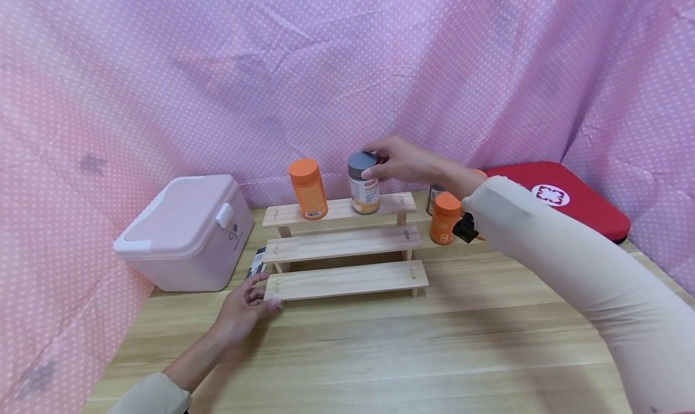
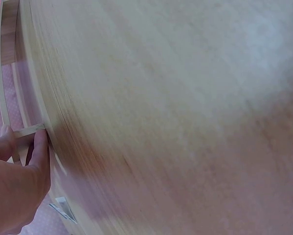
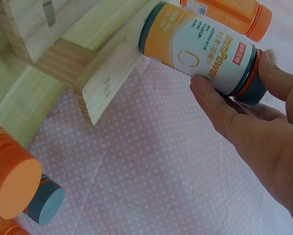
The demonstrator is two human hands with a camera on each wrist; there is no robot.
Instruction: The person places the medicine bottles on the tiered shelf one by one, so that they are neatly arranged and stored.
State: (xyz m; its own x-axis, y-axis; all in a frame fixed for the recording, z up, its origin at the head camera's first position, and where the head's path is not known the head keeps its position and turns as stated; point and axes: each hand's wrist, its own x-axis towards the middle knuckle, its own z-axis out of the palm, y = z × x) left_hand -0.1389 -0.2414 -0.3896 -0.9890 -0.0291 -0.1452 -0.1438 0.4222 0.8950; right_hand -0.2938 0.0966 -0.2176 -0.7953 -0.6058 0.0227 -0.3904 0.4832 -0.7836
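Observation:
A three-tier wooden display rack [image 1: 342, 281] stands on the table. My left hand [image 1: 242, 308] pinches the left end of its lowest tier, and in the left wrist view the thumb and fingers [image 2: 40, 147] close around the wood there. On the top tier, my right hand [image 1: 404, 160] grips a grey-capped pill bottle [image 1: 365, 191] near its cap. The right wrist view shows this bottle's white and orange label [image 3: 195, 49], its base right at the top board. An orange bottle [image 1: 309, 191] stands to its left on the same tier.
Left of the rack sits a pale pink lidded box [image 1: 184, 233]. More bottles, among them an orange one [image 1: 445, 218], stand to the right, partly behind my right forearm. A red case [image 1: 575, 200] with a white emblem lies farther right. Pink dotted cloth [image 1: 326, 70] hangs behind.

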